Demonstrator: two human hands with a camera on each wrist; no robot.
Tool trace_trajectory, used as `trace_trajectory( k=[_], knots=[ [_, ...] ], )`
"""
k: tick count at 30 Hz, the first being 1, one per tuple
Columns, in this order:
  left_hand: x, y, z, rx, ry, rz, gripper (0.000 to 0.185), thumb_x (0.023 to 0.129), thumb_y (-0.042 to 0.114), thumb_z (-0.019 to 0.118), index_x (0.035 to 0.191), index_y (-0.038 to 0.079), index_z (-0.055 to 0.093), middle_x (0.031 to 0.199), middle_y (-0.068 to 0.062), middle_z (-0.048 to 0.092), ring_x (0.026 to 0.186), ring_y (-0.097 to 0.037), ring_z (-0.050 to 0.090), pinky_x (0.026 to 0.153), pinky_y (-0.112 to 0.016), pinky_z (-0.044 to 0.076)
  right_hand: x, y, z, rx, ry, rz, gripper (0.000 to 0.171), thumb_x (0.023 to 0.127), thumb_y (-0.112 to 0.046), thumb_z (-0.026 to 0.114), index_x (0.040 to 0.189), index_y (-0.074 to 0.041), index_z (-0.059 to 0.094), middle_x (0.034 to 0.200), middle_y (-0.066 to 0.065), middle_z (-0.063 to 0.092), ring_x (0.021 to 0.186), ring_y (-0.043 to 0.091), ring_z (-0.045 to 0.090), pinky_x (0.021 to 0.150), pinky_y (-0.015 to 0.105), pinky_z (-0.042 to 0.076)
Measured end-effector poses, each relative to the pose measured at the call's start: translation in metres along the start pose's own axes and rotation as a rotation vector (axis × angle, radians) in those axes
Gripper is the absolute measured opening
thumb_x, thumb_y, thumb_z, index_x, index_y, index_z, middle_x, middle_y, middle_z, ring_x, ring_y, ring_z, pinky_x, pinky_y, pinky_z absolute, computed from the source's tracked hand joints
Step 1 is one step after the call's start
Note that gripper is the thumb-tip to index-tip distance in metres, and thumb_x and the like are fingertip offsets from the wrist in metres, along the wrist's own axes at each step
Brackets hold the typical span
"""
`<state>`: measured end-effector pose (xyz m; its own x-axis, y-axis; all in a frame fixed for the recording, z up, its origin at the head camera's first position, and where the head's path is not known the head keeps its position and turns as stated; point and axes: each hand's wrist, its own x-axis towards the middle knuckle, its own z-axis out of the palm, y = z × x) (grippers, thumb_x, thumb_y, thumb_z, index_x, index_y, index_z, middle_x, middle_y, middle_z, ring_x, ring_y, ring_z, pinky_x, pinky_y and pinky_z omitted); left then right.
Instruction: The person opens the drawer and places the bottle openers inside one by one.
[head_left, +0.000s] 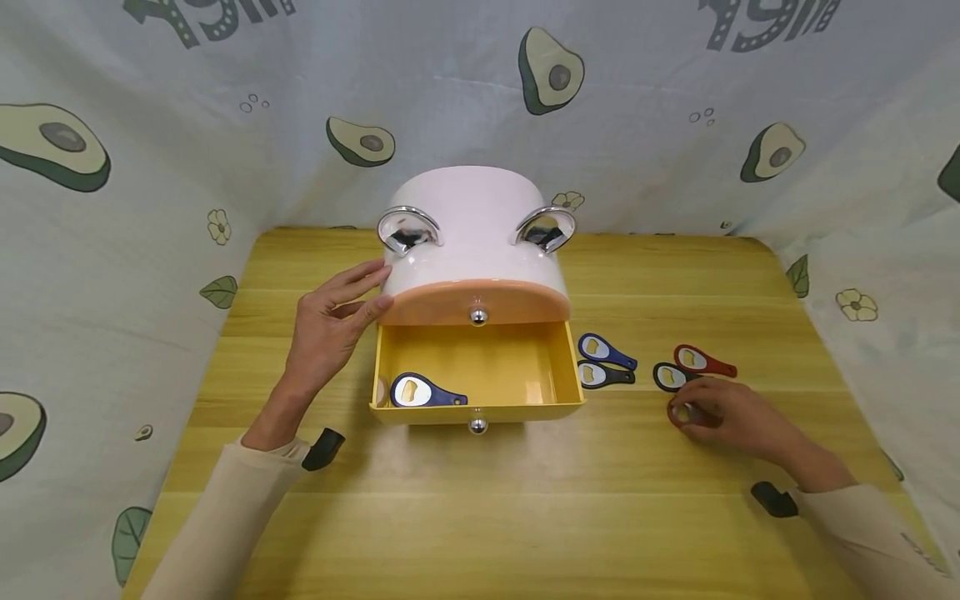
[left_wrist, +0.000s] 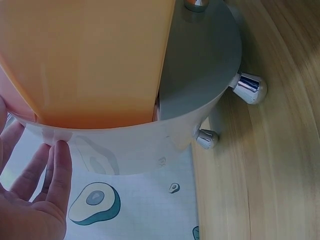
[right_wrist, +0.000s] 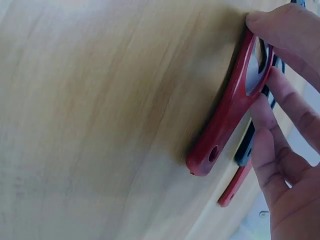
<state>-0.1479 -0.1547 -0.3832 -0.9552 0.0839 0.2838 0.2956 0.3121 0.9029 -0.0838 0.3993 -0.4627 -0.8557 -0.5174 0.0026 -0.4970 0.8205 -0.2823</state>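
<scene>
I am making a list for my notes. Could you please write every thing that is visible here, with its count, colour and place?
storage box: 1, white with chrome handles, back centre of table
drawer: 1, yellow, pulled open at box front
upper drawer: 1, peach, closed
bottle openers: 6; blue in drawer; blue, black, black, red on table at right; red under the right hand
table: 1, light wood
avocado cloth: 1, pale, around table
left hand: touches the box's side
right hand: pinches a red opener
</scene>
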Motion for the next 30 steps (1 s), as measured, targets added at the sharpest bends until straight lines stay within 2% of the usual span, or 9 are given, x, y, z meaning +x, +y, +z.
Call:
trace_trajectory(
  k=[7,11,16,23,30],
  knots=[
    [-0.001,-0.001,0.0,-0.003,0.0,-0.002,0.04,0.094,0.015,0.071,0.134,0.014,0.065,0.142,-0.003,0.06,0.133,-0.02,0.055,0.099,-0.04,0.054,0.008,-0.007,-0.004,-0.03,0.044,-0.02,0.031,0.07,-0.019,0.091,0.096,-0.026,0.075,0.099,-0.012,0.069,0.086,0.003,0.061,0.071,0.023,0.054],
    [-0.001,-0.001,0.0,0.004,-0.002,-0.006,0.041,0.094,0.016,0.071,0.134,0.015,0.065,0.143,-0.003,0.059,0.133,-0.021,0.055,0.099,-0.035,0.054,0.017,-0.016,-0.014,-0.011,0.067,-0.033,0.032,0.069,-0.02,0.092,0.094,-0.027,0.074,0.098,-0.012,0.07,0.083,0.005,0.062,0.067,0.026,0.054],
    [-0.001,0.0,0.0,0.007,-0.004,-0.007,0.04,0.094,0.016,0.071,0.134,0.015,0.065,0.143,-0.003,0.059,0.133,-0.021,0.054,0.099,-0.034,0.054,0.031,-0.031,-0.025,-0.018,0.123,-0.075,0.036,0.066,-0.016,0.092,0.097,-0.023,0.076,0.099,-0.006,0.071,0.08,0.009,0.063,0.063,0.03,0.055],
    [-0.001,-0.001,0.0,0.01,-0.005,-0.012,0.041,0.094,0.017,0.071,0.134,0.015,0.065,0.143,-0.003,0.059,0.133,-0.021,0.055,0.098,-0.037,0.054,0.052,-0.056,-0.045,0.037,0.138,-0.126,0.035,0.067,-0.011,0.09,0.098,-0.019,0.077,0.1,-0.005,0.07,0.075,0.004,0.056,0.056,0.016,0.047],
    [-0.001,-0.001,0.0,0.008,-0.002,-0.013,0.041,0.094,0.018,0.071,0.134,0.015,0.065,0.143,-0.003,0.059,0.133,-0.021,0.055,0.099,-0.037,0.054,0.075,-0.091,-0.068,0.06,0.133,-0.132,0.033,0.07,-0.016,0.09,0.1,-0.023,0.076,0.102,-0.006,0.07,0.077,0.004,0.054,0.057,0.017,0.048]
  ],
)
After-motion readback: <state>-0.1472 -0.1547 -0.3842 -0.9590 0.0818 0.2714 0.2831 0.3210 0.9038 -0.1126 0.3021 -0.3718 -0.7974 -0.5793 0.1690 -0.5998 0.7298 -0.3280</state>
